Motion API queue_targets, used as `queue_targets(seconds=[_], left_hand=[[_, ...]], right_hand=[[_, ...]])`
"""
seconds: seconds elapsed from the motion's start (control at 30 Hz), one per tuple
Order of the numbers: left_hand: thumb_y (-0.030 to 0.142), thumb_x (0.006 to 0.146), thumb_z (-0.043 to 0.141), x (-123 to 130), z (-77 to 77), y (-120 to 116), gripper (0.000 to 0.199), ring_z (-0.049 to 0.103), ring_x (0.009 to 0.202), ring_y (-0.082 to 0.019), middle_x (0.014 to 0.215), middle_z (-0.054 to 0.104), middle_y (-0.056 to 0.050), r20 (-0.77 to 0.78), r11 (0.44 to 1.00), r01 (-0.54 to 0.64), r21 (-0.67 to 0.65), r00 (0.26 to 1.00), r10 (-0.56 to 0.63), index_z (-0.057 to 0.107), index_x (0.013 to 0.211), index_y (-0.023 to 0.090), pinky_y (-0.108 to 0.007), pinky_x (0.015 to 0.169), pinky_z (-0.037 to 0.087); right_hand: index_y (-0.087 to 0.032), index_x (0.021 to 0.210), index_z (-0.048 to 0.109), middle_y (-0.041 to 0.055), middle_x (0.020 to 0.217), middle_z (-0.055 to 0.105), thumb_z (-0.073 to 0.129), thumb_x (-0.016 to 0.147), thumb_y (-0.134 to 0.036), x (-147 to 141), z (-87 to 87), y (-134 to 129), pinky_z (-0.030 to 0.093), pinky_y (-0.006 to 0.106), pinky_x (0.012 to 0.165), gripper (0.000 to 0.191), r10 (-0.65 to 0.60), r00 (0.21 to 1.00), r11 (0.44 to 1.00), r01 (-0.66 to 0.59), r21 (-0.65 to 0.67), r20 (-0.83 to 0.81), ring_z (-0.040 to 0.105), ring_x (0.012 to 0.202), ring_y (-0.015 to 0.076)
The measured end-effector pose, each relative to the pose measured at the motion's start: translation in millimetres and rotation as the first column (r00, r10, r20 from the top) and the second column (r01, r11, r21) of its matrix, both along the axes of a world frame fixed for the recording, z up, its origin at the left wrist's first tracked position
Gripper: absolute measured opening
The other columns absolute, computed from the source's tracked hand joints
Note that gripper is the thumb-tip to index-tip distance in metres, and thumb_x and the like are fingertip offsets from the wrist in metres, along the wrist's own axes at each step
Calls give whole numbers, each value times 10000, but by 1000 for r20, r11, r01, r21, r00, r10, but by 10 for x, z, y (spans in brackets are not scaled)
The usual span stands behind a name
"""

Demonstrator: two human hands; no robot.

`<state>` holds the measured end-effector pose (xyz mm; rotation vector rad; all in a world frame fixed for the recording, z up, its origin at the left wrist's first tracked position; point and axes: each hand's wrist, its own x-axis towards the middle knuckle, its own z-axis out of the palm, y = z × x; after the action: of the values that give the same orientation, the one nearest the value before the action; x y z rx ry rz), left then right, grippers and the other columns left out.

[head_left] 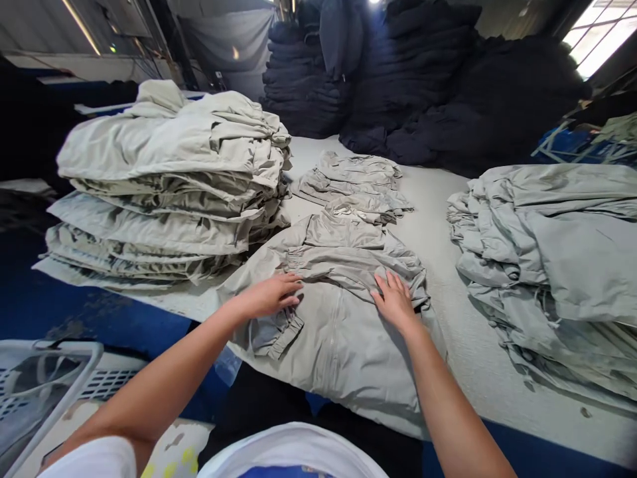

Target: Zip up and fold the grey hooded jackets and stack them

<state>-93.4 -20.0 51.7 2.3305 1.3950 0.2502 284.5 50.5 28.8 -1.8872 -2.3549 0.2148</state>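
Observation:
A light grey zip-front jacket (318, 332) lies spread on the table before me, its lower part reaching the near edge. One sleeve with a gathered cuff is folded in at the left, and another sleeve runs across the upper part. My left hand (271, 294) rests flat on the left side of the jacket, above the gathered cuff, fingers stretched out. On the right side, my right hand (393, 299) lies with its fingers spread on the folded sleeve cloth. Neither hand grips the fabric.
A tall stack of pale grey garments (174, 179) stands at the left, another grey stack (562, 252) at the right. More crumpled grey pieces (355, 179) lie beyond the jacket. Dark garment piles (398, 79) rise behind the white table (438, 232). A white plastic basket (104, 382) sits lower left.

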Motion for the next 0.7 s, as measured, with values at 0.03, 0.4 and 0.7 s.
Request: queue_targets(seconds=[0.03, 0.4, 0.7], left_hand=[[412, 1024, 612, -41, -11, -143, 468, 446, 1551, -311, 1602, 561, -133, 10, 1000, -1, -6, 1000, 1, 632, 1455, 230, -526, 1295, 341], [353, 1005, 573, -103, -17, -851, 218, 733, 1204, -267, 1158, 799, -65, 523, 835, -498, 235, 789, 323, 709, 1134, 242, -514, 1187, 504], [501, 963, 641, -364, 11, -866, 618, 626, 1308, -368, 1412, 581, -162, 655, 537, -680, 500, 702, 279, 458, 1495, 245, -625, 1085, 551]], right_hand=[[-178, 1585, 532, 184, 1713, 371, 524, 1031, -354, -64, -2, -98, 262, 589, 1301, 581, 45, 996, 999, -44, 12, -77, 306, 1608, 347], [-252, 1673, 342, 125, 1488, 642, 869, 806, -393, -1841, 235, -1281, 538, 453, 1120, 1025, 1, 329, 818, -543, -189, -944, 658, 1305, 269], [-225, 1157, 785, 10, 1160, 787, 565, 859, -69, -2204, 1450, -968, 569, 289, 971, 402, 199, -44, 817, -544, 191, -979, 711, 1117, 183]])
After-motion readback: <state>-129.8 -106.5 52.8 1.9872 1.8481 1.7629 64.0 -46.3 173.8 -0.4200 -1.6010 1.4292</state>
